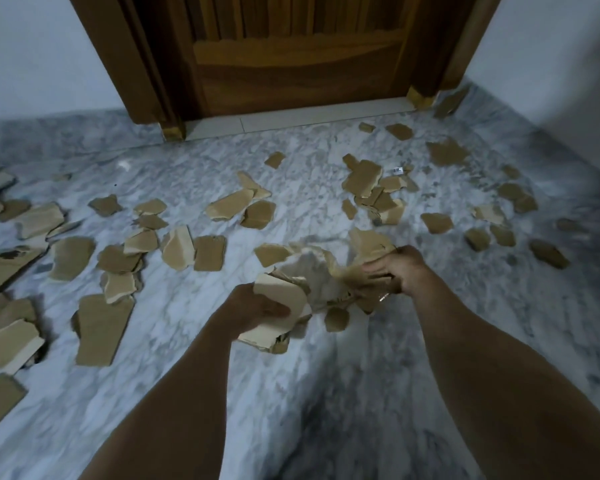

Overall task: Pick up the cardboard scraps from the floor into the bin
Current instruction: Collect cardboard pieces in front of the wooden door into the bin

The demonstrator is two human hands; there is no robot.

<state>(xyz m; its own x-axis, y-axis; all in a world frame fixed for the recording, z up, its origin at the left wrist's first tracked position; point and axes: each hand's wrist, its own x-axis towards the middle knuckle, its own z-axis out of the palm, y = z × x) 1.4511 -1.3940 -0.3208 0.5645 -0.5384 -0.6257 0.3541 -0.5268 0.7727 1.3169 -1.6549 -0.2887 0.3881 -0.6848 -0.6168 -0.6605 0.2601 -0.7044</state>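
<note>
Several torn brown cardboard scraps (99,329) lie spread over the grey marble floor (326,393). My left hand (246,313) grips a stack of pale flat scraps (279,306) just above the floor. My right hand (400,270) clutches a crumpled bunch of scraps (369,247) a little to the right and farther away. One small scrap (336,318) lies between the two hands. No bin shows in the head view.
A closed wooden door (291,53) with its frame stands straight ahead. White walls (551,46) rise on both sides. Denser scrap piles sit at the left (11,341) and by the door at the right (371,188).
</note>
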